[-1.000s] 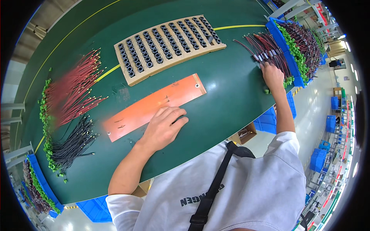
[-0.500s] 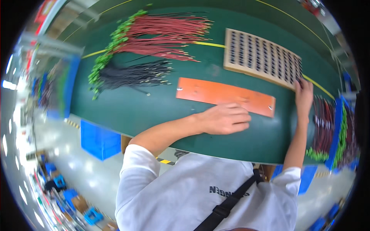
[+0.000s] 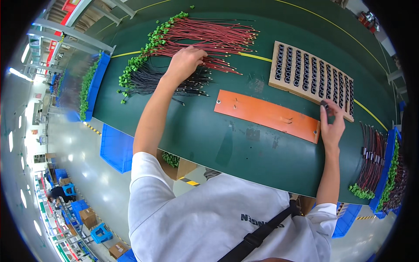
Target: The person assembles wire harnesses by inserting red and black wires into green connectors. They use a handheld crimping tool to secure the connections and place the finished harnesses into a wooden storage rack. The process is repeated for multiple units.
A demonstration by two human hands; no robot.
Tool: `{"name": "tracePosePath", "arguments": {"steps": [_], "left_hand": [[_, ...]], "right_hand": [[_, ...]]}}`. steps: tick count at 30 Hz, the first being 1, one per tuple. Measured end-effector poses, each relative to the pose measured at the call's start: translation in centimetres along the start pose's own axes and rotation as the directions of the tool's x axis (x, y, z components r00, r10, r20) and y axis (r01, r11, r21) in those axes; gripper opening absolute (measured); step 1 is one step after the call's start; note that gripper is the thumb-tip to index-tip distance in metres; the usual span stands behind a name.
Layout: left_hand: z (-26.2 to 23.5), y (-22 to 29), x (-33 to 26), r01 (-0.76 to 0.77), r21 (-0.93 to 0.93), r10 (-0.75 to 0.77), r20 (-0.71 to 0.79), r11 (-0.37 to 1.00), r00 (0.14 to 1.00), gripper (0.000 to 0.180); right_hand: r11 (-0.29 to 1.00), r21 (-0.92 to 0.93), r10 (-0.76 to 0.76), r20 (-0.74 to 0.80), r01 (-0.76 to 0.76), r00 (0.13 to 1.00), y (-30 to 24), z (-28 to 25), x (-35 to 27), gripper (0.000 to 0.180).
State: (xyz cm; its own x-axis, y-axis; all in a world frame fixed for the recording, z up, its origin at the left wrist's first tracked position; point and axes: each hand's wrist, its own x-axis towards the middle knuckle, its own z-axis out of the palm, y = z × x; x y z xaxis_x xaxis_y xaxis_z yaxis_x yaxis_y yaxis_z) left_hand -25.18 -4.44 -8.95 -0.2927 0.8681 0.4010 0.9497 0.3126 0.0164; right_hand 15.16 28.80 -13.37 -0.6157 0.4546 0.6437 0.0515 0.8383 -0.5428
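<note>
My left hand [image 3: 185,64] reaches over the lower edge of a spread of red wires [image 3: 209,35] that have green connectors at one end and bare tips at the other. Its fingers are closed in a pinch among the wires; what is between them is hidden. Just below lies a bunch of black wires [image 3: 148,81], partly under my wrist. My right hand [image 3: 332,124] holds a small black ring-shaped part [image 3: 324,104] between thumb and fingers, at the near edge of a wooden tray [image 3: 288,89] with rows of similar black parts. An orange board [image 3: 266,114] with small upright pins lies between the hands.
Blue bins stand at the table's left end [image 3: 97,87] and right end [image 3: 384,170]. Bundled red and black wires [image 3: 371,157] lie by the right one. Below the table's near edge are a cardboard box [image 3: 181,170] with green connectors and a blue crate [image 3: 115,148].
My left hand has gone from the orange board up and left to the red wires. My right hand has drawn back slightly from the tray, with a black part now visible in its fingers.
</note>
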Motion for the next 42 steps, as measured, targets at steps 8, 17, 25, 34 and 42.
{"name": "tracePosePath", "arguments": {"steps": [8, 17, 25, 34, 42], "left_hand": [[-2.0, -2.4, 0.4, 0.088, -0.015, -0.087, 0.049, 0.996, 0.995, 0.018], [0.9, -5.1, 3.7, 0.08, 0.269, -0.054, -0.104, 0.96, 0.993, 0.013], [3.5, -6.7, 5.2, 0.081, 0.234, -0.061, -0.091, 0.969, 0.994, 0.012], [-2.9, -8.0, 6.0, 0.441, -0.125, -0.454, -0.369, 0.889, 0.811, 0.015], [-12.6, -14.9, 3.7, 0.316, -0.344, -0.465, -0.577, 0.884, 0.672, 0.019]], "right_hand": [[0.999, 0.033, -0.03, 0.116, 0.026, 0.993, 0.0, 0.3, -0.9, 0.027], [0.998, 0.053, 0.032, 0.15, -0.041, 0.988, -0.5, 0.1, -0.7, 0.025], [1.0, 0.017, 0.018, 0.177, -0.021, 0.984, -0.7, -0.1, -0.5, 0.026], [0.999, 0.025, 0.018, 0.16, -0.022, 0.987, -0.5, -0.2, -0.6, 0.027], [0.994, 0.059, 0.085, 0.176, -0.097, 0.981, -0.2, 0.0, -0.8, 0.028]]}}
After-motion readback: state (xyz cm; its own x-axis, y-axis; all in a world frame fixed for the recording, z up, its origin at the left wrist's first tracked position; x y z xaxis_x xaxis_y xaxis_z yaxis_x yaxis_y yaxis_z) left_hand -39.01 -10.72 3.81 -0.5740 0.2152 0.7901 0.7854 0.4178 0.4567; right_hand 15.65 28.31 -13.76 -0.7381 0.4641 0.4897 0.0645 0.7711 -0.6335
